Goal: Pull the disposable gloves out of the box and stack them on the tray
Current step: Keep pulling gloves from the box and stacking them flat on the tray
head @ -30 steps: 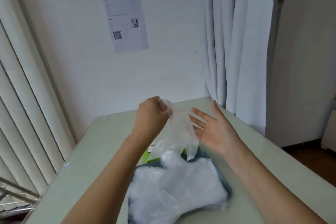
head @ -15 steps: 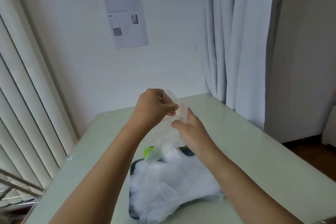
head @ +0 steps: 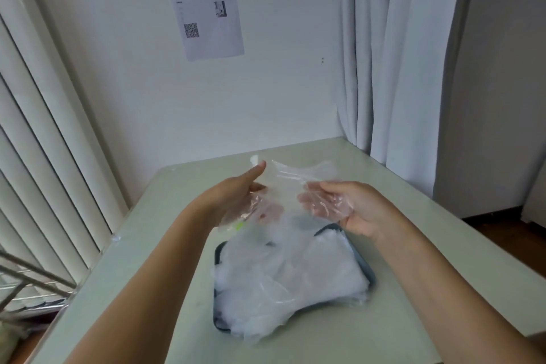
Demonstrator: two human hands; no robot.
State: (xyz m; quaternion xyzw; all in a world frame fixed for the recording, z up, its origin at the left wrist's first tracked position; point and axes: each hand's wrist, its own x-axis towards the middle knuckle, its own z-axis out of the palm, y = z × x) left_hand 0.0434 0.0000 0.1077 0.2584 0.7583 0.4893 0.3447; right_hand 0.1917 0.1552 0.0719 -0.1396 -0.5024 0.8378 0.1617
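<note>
Over the table [head: 443, 289], left hand [head: 236, 198] and right hand [head: 354, 207] grip a glove [head: 283, 183] above the tray [head: 371, 278] rim.

The pale green table [head: 413, 245] bears a dark tray [head: 217, 251]; a clear scrap [head: 115, 237] lies at its left edge.

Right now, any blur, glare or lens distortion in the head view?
Head view: even, soft light, no hard shadows; wide-angle bends the blinds and curtain at the edges; the glove between left hand and right hand shows faint glints, its edges lost against the pile on the tray; paper text too soft to read.
</note>
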